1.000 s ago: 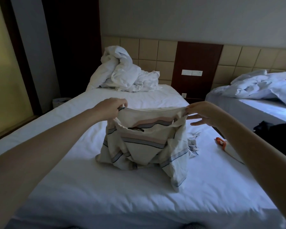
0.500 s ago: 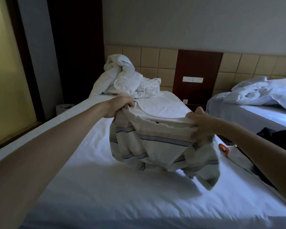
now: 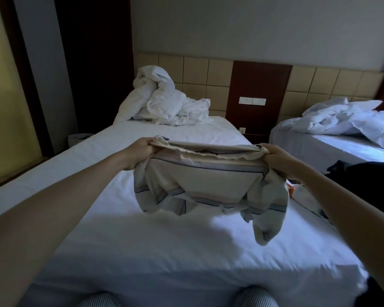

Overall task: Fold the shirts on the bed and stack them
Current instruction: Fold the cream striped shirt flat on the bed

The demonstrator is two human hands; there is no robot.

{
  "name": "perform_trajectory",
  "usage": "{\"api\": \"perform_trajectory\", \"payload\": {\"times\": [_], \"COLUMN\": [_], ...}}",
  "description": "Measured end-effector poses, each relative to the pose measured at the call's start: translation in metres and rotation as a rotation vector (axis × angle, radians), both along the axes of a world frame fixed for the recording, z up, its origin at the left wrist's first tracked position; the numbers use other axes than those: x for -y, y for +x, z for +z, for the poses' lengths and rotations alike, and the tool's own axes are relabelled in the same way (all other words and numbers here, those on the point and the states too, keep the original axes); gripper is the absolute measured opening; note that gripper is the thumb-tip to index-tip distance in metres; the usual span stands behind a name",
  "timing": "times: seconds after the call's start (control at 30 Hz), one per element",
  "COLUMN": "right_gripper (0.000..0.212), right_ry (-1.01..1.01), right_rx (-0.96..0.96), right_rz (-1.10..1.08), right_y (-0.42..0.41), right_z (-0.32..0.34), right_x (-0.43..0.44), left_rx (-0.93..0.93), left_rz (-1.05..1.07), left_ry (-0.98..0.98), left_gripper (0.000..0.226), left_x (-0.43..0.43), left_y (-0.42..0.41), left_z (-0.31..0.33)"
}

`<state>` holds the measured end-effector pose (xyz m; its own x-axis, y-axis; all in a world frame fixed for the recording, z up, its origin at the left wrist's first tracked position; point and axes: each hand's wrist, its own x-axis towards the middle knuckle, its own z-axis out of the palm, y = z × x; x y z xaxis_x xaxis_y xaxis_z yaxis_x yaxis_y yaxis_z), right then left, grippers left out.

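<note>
A cream shirt with blue and pink stripes (image 3: 200, 182) hangs in the air above the white bed (image 3: 142, 240), stretched between both hands. My left hand (image 3: 140, 151) grips its upper left edge and my right hand (image 3: 277, 157) grips its upper right edge, so the top edge runs taut and level. The rest of the shirt droops in loose folds, with one sleeve dangling low at the right. It does not touch the sheet.
A crumpled white duvet (image 3: 164, 105) is piled at the head of the bed. A second bed (image 3: 341, 149) with rumpled bedding stands to the right. Dark clothing (image 3: 364, 180) and an orange item (image 3: 292, 189) lie at the right edge. A bin (image 3: 79, 138) stands left of the bed.
The shirt was lifted off the sheet and pulled wider and level between both hands. My right hand moved right and my left hand came down to match its height.
</note>
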<state>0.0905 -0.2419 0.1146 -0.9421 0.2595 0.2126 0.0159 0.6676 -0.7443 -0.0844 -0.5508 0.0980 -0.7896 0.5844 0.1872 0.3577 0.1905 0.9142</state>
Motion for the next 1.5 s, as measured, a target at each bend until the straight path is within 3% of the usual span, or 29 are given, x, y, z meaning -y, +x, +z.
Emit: {"api": "perform_trajectory", "payload": {"times": [0.07,0.17,0.23,0.3,0.37,0.43,0.53,0.6,0.67,0.73,0.77,0.83,0.9,0.93,1.0,1.07,1.13,1.2,1.3,1.4,1.5], "right_gripper": [0.021,0.039,0.042,0.031,0.018,0.006,0.027,0.027,0.015,0.013,0.011,0.027,0.045,0.046,0.03,0.028,0.037,0.03,0.027,0.029,0.028], "right_ry": [0.152,0.54,0.79,0.817,0.592,0.261,-0.22,-0.363,-0.384,-0.341,-0.265,0.004,0.295,0.371,0.383,0.383,0.376,0.376,0.609,0.742,0.832], "right_rx": [0.033,0.341,0.527,0.574,0.504,0.418,0.36,0.334,0.325,0.343,0.406,0.58,0.699,0.703,0.602,0.503,0.438,0.313,0.194,0.062,-0.196], "right_rz": [0.051,0.097,0.083,0.045,0.051,0.059,0.054,0.105,0.119,0.149,0.175,0.232,0.261,0.266,0.22,0.172,0.112,0.046,-0.033,-0.126,-0.243], "right_y": [0.002,0.005,0.005,0.003,0.004,0.007,0.016,0.019,0.02,0.017,0.014,0.006,-0.006,-0.011,-0.023,-0.037,-0.058,-0.08,-0.122,-0.176,-0.229], "right_z": [-0.001,-0.015,-0.034,-0.056,-0.075,-0.088,-0.094,-0.087,-0.077,-0.069,-0.068,-0.07,-0.081,-0.087,-0.095,-0.102,-0.104,-0.103,-0.085,-0.05,0.005], "right_x": [-0.002,-0.011,-0.01,-0.008,-0.007,-0.015,-0.024,-0.02,-0.022,-0.027,-0.031,-0.031,-0.028,-0.026,-0.026,-0.035,-0.045,-0.054,-0.07,-0.088,-0.106], "left_rx": [-0.165,-0.382,-0.383,-0.337,-0.253,-0.026,0.278,0.314,0.323,0.272,0.196,0.067,-0.03,0.015,0.172,0.33,0.33,0.164,-0.068,-0.402,-0.767], "left_rz": [-0.014,-0.143,-0.217,-0.224,-0.219,-0.181,-0.158,-0.217,-0.287,-0.375,-0.405,-0.403,-0.3,-0.234,-0.203,-0.252,-0.323,-0.337,-0.219,0.137,0.491], "left_ry": [-0.141,-0.738,-1.081,-1.199,-1.094,-0.771,-0.404,-0.368,-0.384,-0.534,-0.697,-0.921,-0.845,-0.723,-0.566,-0.587,-0.711,-0.823,-0.827,-0.745,-0.613], "left_gripper": [0.019,0.007,0.012,0.015,0.014,0.029,0.03,0.03,0.042,0.053,0.046,0.011,0.029,0.026,0.01,0.018,0.018,0.006,0.012,0.009,0.01], "left_x": [0.002,0.005,0.003,-0.001,0.0,0.005,0.006,0.003,0.006,0.013,0.014,0.009,-0.001,-0.004,-0.008,-0.011,-0.018,-0.031,-0.056,-0.08,-0.097], "left_y": [0.002,0.007,0.013,0.017,0.02,0.011,0.014,0.016,0.015,0.007,0.006,0.006,-0.002,-0.006,-0.014,-0.025,-0.034,-0.049,-0.09,-0.14,-0.179], "left_z": [-0.002,-0.008,-0.022,-0.04,-0.052,-0.063,-0.068,-0.066,-0.057,-0.049,-0.048,-0.051,-0.06,-0.064,-0.068,-0.072,-0.074,-0.066,-0.044,-0.006,0.056]}}
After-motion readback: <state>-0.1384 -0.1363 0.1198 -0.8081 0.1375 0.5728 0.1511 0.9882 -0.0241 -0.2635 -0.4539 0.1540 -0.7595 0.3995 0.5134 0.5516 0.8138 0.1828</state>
